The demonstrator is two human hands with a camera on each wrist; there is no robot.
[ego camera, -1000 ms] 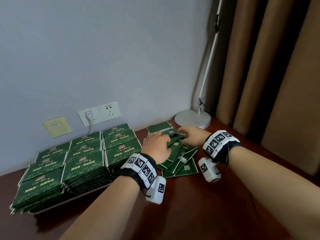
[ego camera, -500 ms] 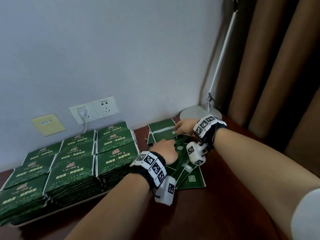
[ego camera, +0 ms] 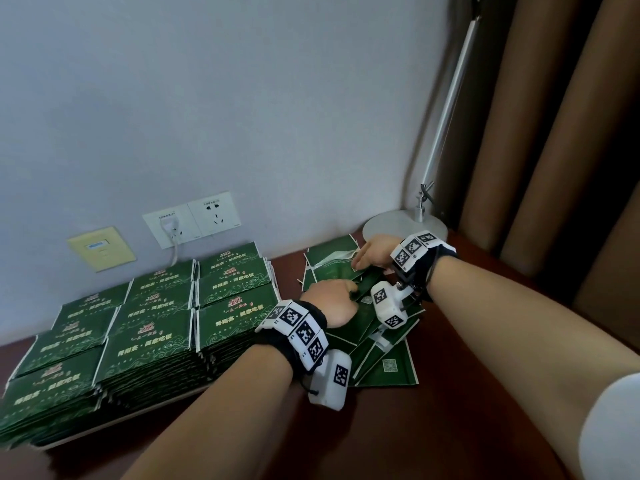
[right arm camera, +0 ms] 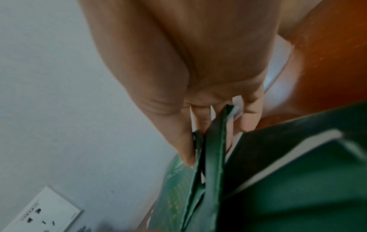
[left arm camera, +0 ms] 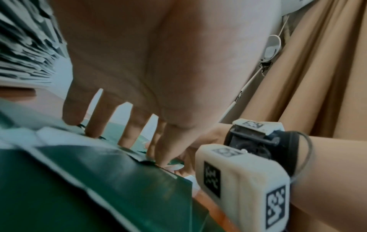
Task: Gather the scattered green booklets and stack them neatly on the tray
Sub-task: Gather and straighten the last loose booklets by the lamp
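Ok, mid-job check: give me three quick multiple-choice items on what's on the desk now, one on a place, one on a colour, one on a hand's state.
1. Where does the loose pile of booklets lie relative to the tray stacks?
A. to their right
B. on top of them
C. to their left

2. What colour is the lamp base?
A. black
B. white
C. green

3. What is the right hand doing?
A. hanging idle above the desk
B. pinching booklet edges
C. holding the lamp pole

Key: 1 A, the head view shows the pile on the desk right of the stacks. 2 B, the round base by the wall is white. 3 B, the right wrist view shows thumb and fingers closed on green edges.
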